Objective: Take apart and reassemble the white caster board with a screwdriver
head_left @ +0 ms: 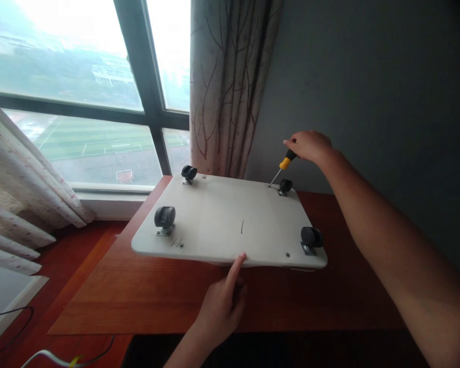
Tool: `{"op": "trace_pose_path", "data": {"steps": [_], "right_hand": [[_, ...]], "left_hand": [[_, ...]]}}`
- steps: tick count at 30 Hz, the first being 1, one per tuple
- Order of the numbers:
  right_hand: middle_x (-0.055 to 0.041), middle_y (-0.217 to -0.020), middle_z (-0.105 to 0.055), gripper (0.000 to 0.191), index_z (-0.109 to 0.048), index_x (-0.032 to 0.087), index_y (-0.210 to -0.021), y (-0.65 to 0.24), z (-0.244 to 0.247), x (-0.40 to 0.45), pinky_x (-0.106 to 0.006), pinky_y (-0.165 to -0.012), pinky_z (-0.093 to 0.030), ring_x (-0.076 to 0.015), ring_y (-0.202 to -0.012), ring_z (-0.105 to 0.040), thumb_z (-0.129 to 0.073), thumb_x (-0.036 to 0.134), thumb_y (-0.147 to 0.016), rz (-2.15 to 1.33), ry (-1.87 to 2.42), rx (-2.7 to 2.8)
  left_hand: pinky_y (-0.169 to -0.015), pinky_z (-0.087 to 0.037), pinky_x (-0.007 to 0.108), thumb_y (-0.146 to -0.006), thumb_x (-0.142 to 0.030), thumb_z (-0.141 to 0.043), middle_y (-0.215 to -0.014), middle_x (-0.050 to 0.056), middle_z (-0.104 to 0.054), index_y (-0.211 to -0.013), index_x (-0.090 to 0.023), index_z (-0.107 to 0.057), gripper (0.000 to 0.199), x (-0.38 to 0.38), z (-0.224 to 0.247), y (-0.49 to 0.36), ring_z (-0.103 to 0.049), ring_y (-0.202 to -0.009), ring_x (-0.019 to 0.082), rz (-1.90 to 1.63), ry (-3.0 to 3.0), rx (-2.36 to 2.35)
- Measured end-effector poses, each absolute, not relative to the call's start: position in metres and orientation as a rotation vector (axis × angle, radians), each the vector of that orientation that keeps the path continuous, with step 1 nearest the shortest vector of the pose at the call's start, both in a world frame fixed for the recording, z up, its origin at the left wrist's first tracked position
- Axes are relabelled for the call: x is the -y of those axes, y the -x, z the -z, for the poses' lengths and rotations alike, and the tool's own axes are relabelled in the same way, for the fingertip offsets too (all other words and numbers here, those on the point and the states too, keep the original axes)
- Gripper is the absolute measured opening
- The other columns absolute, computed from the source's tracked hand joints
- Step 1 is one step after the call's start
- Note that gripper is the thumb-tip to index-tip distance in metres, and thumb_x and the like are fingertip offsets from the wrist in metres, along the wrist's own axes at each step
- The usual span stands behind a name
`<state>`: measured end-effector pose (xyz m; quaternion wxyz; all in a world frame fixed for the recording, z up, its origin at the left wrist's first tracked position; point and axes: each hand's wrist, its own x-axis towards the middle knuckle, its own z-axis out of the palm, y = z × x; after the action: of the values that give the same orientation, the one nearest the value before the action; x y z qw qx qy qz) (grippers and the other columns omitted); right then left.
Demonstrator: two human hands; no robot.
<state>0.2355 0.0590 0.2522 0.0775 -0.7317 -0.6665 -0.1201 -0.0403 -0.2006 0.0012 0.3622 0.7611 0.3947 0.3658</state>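
A white board (222, 214) with rounded corners lies on a reddish-brown table (145, 301). Black casters stand up near its corners, one of them (164, 217) at the near left. My right hand (308, 145) grips the handle of a yellow and black screwdriver (284, 162). The screwdriver's tip meets the board's far edge, just left of the far right caster (285, 186). My left hand (224, 306) is at the board's near edge, its index finger stretched out onto the white surface and the other fingers curled. Nothing shows in it.
Behind the table are a patterned curtain (226, 92) and a grey wall (368, 92). A large window (61, 61) is at the left, with another curtain beside it. Cables run at the lower left. Screws (288, 254) show near the board's near edge.
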Motion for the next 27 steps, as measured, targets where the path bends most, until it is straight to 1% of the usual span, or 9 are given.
{"op": "trace_pose_path", "data": {"steps": [2, 6, 8, 12, 14, 18, 22, 24, 27], "right_hand": [[-0.0085, -0.099, -0.073, 0.037, -0.071, 0.025, -0.118, -0.238, -0.252, -0.061, -0.035, -0.075, -0.051, -0.0249, -0.088, -0.067, -0.055, 0.046, -0.093, 0.235, 2.066, 2.086], [-0.0081, -0.12, -0.068, 0.063, -0.049, 0.029, -0.145, -0.242, -0.256, -0.063, -0.031, -0.068, -0.054, -0.022, -0.088, -0.067, -0.067, 0.034, -0.085, -0.165, 1.88, 2.163], [-0.0094, -0.118, -0.069, 0.061, -0.053, 0.028, -0.142, -0.239, -0.257, -0.062, -0.033, -0.069, -0.055, -0.0237, -0.09, -0.067, -0.069, 0.037, -0.083, -0.182, 1.916, 2.158], [-0.0129, -0.094, -0.072, 0.05, -0.073, 0.022, -0.111, -0.23, -0.258, -0.056, -0.043, -0.076, -0.051, -0.0317, -0.092, -0.067, -0.053, 0.062, -0.088, 0.297, 2.231, 1.976], [-0.013, -0.087, -0.072, 0.051, -0.075, 0.022, -0.103, -0.228, -0.258, -0.055, -0.045, -0.078, -0.049, -0.0339, -0.094, -0.067, -0.046, 0.062, -0.091, 0.413, 2.323, 1.922], [-0.0096, -0.103, -0.074, 0.039, -0.071, 0.027, -0.119, -0.232, -0.261, -0.056, -0.039, -0.077, -0.049, -0.0306, -0.096, -0.067, -0.056, 0.046, -0.09, 0.307, 2.235, 2.068], [-0.0076, -0.113, -0.071, 0.054, -0.059, 0.028, -0.137, -0.233, -0.261, -0.055, -0.032, -0.069, -0.049, -0.023, -0.084, -0.067, -0.066, 0.04, -0.085, -0.004, 2.06, 2.151], [-0.0083, -0.105, -0.073, 0.05, -0.064, 0.026, -0.13, -0.23, -0.259, -0.053, -0.034, -0.069, -0.049, -0.0228, -0.078, -0.067, -0.062, 0.051, -0.087, 0.003, 2.111, 2.07], [-0.0105, -0.086, -0.073, 0.053, -0.074, 0.023, -0.109, -0.225, -0.257, -0.05, -0.042, -0.075, -0.048, -0.0284, -0.082, -0.068, -0.047, 0.064, -0.091, 0.3, 2.291, 1.935]], "left_hand": [[-0.061, -0.039, 0.022, -0.095, -0.013, -0.044, -0.087, 0.001, -0.064, -0.159, -0.028, -0.012, 0.073, 0.201, 0.0, 0.04, -0.056, -0.066, 0.013, -0.933, -1.956, -1.014], [-0.06, -0.038, 0.022, -0.094, -0.011, -0.045, -0.086, 0.001, -0.064, -0.159, -0.027, -0.012, 0.075, 0.201, 0.0, 0.041, -0.056, -0.066, 0.013, -0.926, -1.959, -1.006], [-0.06, -0.038, 0.022, -0.093, -0.011, -0.045, -0.086, 0.0, -0.064, -0.159, -0.027, -0.012, 0.075, 0.202, 0.0, 0.041, -0.055, -0.066, 0.013, -0.929, -1.96, -1.006], [-0.06, -0.037, 0.021, -0.094, -0.011, -0.044, -0.086, 0.0, -0.064, -0.159, -0.027, -0.013, 0.073, 0.202, -0.002, 0.041, -0.055, -0.065, 0.013, -0.924, -1.951, -1.005], [-0.06, -0.037, 0.021, -0.093, -0.01, -0.044, -0.086, 0.0, -0.063, -0.159, -0.027, -0.012, 0.074, 0.202, -0.002, 0.041, -0.055, -0.064, 0.013, -0.919, -1.952, -1.0], [-0.06, -0.038, 0.021, -0.093, -0.01, -0.044, -0.086, -0.001, -0.063, -0.159, -0.029, -0.011, 0.076, 0.202, -0.002, 0.041, -0.054, -0.064, 0.012, -0.922, -1.961, -0.995], [-0.06, -0.038, 0.021, -0.092, -0.009, -0.044, -0.087, -0.001, -0.064, -0.159, -0.029, -0.011, 0.077, 0.202, -0.002, 0.041, -0.054, -0.064, 0.012, -0.932, -1.961, -0.992], [-0.061, -0.038, 0.021, -0.092, -0.009, -0.045, -0.088, 0.0, -0.064, -0.159, -0.029, -0.011, 0.078, 0.202, -0.003, 0.041, -0.054, -0.064, 0.012, -0.934, -1.958, -0.992], [-0.061, -0.039, 0.022, -0.092, -0.009, -0.044, -0.087, 0.0, -0.064, -0.159, -0.028, -0.012, 0.076, 0.202, -0.004, 0.041, -0.054, -0.065, 0.013, -0.936, -1.962, -0.994]]}}
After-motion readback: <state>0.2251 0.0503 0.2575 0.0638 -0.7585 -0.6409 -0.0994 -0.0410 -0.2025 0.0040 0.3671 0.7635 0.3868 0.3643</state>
